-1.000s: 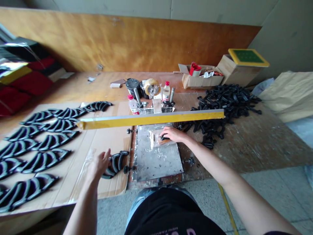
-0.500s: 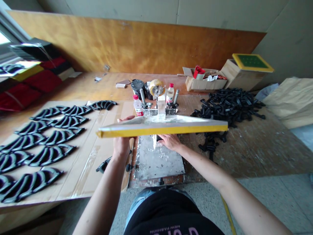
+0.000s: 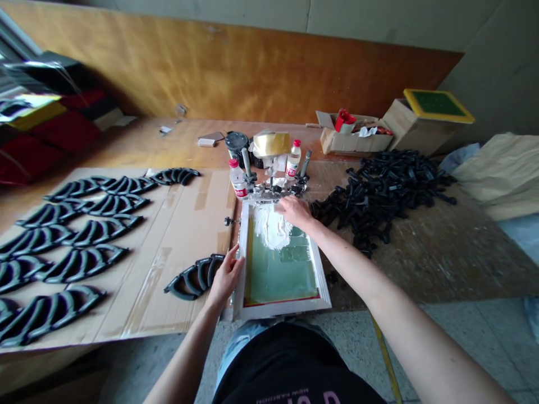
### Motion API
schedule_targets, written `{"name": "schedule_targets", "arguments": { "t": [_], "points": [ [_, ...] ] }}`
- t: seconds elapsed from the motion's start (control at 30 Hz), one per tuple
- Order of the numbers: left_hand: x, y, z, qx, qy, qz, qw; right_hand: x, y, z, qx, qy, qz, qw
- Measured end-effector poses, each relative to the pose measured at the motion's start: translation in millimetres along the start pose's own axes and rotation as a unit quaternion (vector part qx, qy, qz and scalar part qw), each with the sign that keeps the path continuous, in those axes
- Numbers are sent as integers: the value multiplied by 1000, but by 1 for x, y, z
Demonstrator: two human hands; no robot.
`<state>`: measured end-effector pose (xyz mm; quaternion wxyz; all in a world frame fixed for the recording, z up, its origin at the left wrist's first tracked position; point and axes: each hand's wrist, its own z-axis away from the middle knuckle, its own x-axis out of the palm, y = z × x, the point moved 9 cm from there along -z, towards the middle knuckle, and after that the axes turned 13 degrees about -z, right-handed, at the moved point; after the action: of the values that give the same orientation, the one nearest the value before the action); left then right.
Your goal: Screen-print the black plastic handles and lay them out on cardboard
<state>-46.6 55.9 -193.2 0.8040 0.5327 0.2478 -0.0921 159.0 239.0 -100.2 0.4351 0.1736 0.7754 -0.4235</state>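
Note:
A screen printing frame point(image 3: 286, 310) lies flat in front of me, with green mesh point(image 3: 280, 275) and a thick patch of white ink point(image 3: 273, 231) toward its far end. My left hand point(image 3: 228, 271) is closed at the frame's left edge. Over the far right part of the mesh, beside the ink, is my right hand point(image 3: 295, 211). Its fingers are curled, and whatever they hold is hidden. Left of my left hand, a curved, ribbed black part point(image 3: 194, 278) rests on the cardboard. Clamps point(image 3: 275, 189) stand at the frame's far end.
Rows of similar black parts point(image 3: 101, 231) cover the cardboard point(image 3: 145, 280) at left. A heap of black pieces point(image 3: 379, 191) lies at right. Behind the clamps stand red-capped bottles point(image 3: 238, 182), a dark tub point(image 3: 236, 145) and a tape roll point(image 3: 272, 144). Open boxes point(image 3: 351, 140) sit farther back.
The raised screen frame has come down flat, its mesh and ink now showing. My left hand has lowered with it. My right hand has moved from beneath the frame to above its far end.

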Motion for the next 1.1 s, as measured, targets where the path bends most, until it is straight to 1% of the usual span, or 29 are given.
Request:
{"name": "schedule_targets", "arguments": {
  "t": [0.07,0.13,0.23,0.27,0.3,0.33,0.37,0.43,0.5,0.57,0.63,0.67,0.73,0.83,0.9,0.93,1.0,1.07,1.1],
  "points": [
    [-1,-2,-1,-1,0,3,1000,17,-8,10,1,-41,23,999],
    [-1,-5,-1,-5,3,7,1000,24,-19,30,-43,-71,32,996],
    [-1,-8,0,-9,5,11,1000,21,-42,63,-153,-139,2,979],
    [0,-9,0,-7,4,12,1000,19,-46,69,-175,-160,-17,971],
    [0,-8,-1,-2,3,13,1000,17,-48,71,-183,-174,-34,967],
    [1,-8,-1,3,-1,14,1000,14,-48,69,-178,-173,-47,968],
    [1,-7,-1,7,-7,15,1000,12,-45,66,-163,-157,-53,973],
    [3,-8,-2,10,-23,17,1000,10,-41,61,-139,-101,-51,984],
    [5,-9,-2,9,-40,16,999,14,-43,67,-153,-61,-44,985],
    [6,-11,-3,8,-45,14,999,20,-48,82,-190,-65,-53,978],
    [5,-10,-4,8,-41,10,999,21,-51,90,-206,-86,-72,972],
    [4,-9,-3,6,-38,7,999,19,-50,88,-199,-91,-81,972],
    [1,-3,0,-1,-39,5,999,9,-44,70,-159,-77,-92,980],
    [-10,18,10,-10,-53,22,998,-12,-25,23,-68,-12,-81,994],
    [-22,39,16,5,-47,49,998,-30,-6,-3,-14,34,-67,997],
    [-30,51,17,15,-40,63,997,-41,7,-11,11,61,-64,996],
    [-41,75,17,43,-27,104,993,-67,39,-12,61,126,-69,988],
    [-51,100,10,81,-10,160,984,-88,77,5,137,188,-80,969],
    [-55,114,6,106,3,189,976,-91,94,18,177,204,-87,959]
  ]
}}
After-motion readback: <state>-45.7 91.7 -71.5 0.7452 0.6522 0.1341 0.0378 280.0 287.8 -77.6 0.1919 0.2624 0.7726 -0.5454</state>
